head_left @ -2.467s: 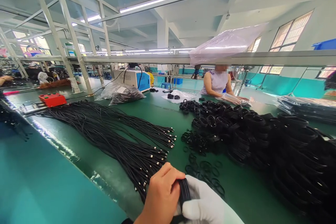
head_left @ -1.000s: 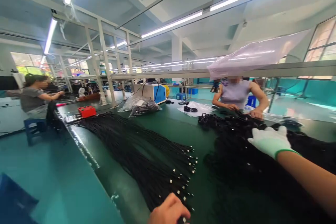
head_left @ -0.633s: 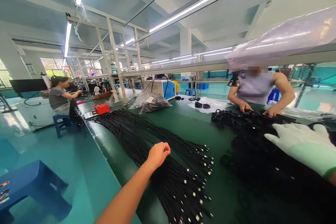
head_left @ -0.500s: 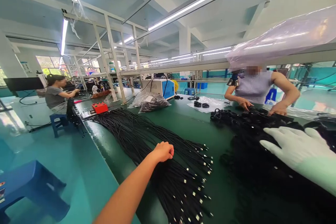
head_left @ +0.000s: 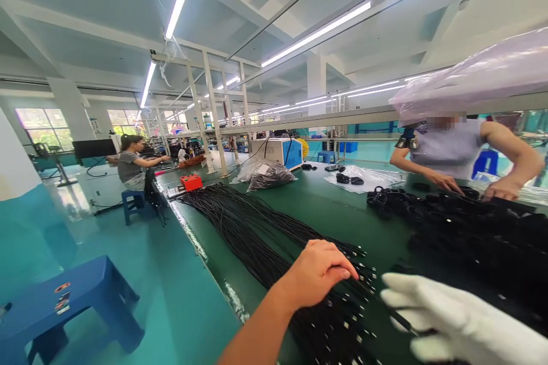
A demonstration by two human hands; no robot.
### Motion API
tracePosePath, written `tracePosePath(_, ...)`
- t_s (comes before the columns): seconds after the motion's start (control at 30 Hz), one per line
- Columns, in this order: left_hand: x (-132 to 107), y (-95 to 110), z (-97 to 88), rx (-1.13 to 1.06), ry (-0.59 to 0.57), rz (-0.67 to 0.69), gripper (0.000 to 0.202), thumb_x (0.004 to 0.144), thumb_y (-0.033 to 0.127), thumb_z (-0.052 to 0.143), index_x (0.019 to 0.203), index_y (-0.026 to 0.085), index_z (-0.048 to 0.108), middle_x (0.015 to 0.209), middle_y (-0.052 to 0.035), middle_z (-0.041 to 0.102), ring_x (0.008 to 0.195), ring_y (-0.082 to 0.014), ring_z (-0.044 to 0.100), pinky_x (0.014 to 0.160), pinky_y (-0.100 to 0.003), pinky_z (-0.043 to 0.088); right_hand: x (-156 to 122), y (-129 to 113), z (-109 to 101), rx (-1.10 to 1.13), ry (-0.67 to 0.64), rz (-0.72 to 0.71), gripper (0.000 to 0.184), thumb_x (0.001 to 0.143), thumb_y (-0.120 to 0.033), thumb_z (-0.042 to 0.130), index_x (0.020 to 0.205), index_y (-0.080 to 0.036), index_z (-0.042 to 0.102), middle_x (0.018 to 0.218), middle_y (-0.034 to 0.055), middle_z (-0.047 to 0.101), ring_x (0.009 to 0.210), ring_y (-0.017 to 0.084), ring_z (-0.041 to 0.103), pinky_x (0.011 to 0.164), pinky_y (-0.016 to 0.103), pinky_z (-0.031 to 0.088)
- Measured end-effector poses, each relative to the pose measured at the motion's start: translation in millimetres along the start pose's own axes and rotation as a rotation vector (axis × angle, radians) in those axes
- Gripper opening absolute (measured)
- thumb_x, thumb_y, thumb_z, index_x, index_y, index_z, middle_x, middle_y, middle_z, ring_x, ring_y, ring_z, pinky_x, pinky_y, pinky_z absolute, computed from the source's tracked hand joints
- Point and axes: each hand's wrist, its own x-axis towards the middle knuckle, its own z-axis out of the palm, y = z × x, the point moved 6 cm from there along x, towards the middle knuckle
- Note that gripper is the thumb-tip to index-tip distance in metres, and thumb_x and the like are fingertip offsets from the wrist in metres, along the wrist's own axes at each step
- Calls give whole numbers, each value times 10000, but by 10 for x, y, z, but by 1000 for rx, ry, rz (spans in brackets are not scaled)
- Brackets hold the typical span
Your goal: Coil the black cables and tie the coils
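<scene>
A long bundle of straight black cables (head_left: 240,228) with metal plug ends lies along the green table (head_left: 325,205). My bare left hand (head_left: 317,271) rests on the plug ends near me, its fingers bent and pinched together on a few cables. My right hand (head_left: 454,319), in a white glove, lies just to the right with its fingers stretched toward the left hand. A thin black cable crosses between its fingers. A heap of coiled black cables (head_left: 471,228) covers the table beyond the glove.
A person in a sleeveless top (head_left: 449,145) handles coils across the table. Another person (head_left: 128,165) sits at the far left end. On the table stand a red box (head_left: 191,182), a bag of cables (head_left: 268,174) and a blue-white machine (head_left: 278,151). A blue stool (head_left: 72,308) stands on the floor at my left.
My gloved right hand has come off the coil heap and moved near, beside my left hand. My left hand has slid down the bundle to the plug ends and pinched them.
</scene>
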Motion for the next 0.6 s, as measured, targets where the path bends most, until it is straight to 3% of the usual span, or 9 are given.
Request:
tracePosePath(0.03, -48, 138, 20, -15, 35, 17, 217, 869, 89, 516, 872, 206, 699, 852, 14, 665, 886, -125, 569, 926, -256, 353, -44, 83, 214, 83, -109, 48, 408, 662, -463, 674, 1009, -250, 651, 1010, 159, 682, 707, 213, 675, 507, 295, 522)
tracePosePath(0.1, -163, 362, 78, -51, 41, 35, 215, 880, 113, 502, 877, 210, 693, 867, 9, 663, 862, -130, 567, 872, -259, 356, -189, 263, 583, 207, -339, 150, 238, 716, -355, 620, 856, -165, 660, 713, 123, 704, 423, 107, 578, 328, 153, 371)
tracePosePath(0.13, -222, 441, 121, -71, 3, 34, 192, 878, 141, 516, 860, 214, 693, 848, 13, 660, 829, -130, 567, 840, -261, 357, -260, 339, 697, 287, -399, 173, 208, 717, -312, 589, 801, -133, 655, 627, 111, 691, 367, 83, 542, 306, 122, 339)
tracePosePath(0.2, -328, 535, 212, -111, -117, 17, 149, 858, 189, 559, 801, 219, 693, 789, 27, 644, 772, -127, 557, 800, -262, 349, -378, 492, 825, 407, -464, 231, 250, 698, -264, 540, 802, -73, 664, 626, 126, 698, 416, 102, 600, 347, 128, 418)
tracePosePath(0.3, -408, 622, 280, -186, -227, 28, 129, 823, 173, 594, 758, 219, 695, 767, 33, 626, 777, -128, 540, 796, -256, 338, -509, 603, 919, 554, -606, 249, 386, 670, -270, 530, 912, -1, 663, 706, 153, 711, 526, 129, 665, 418, 147, 482)
tracePosePath(0.4, -408, 778, 307, -246, -290, 133, 126, 813, 147, 608, 787, 226, 703, 798, 27, 643, 827, -136, 534, 816, -252, 332, -590, 619, 955, 609, -725, 230, 447, 624, -219, 521, 984, 19, 641, 728, 146, 711, 563, 144, 670, 435, 177, 494)
tracePosePath(0.6, -288, 1034, 363, -215, -302, 229, 94, 809, 175, 646, 783, 223, 722, 791, 18, 648, 828, -139, 539, 836, -264, 321, -617, 675, 961, 600, -783, 183, 391, 642, -214, 472, 910, 14, 641, 698, 126, 684, 551, 114, 628, 453, 162, 437)
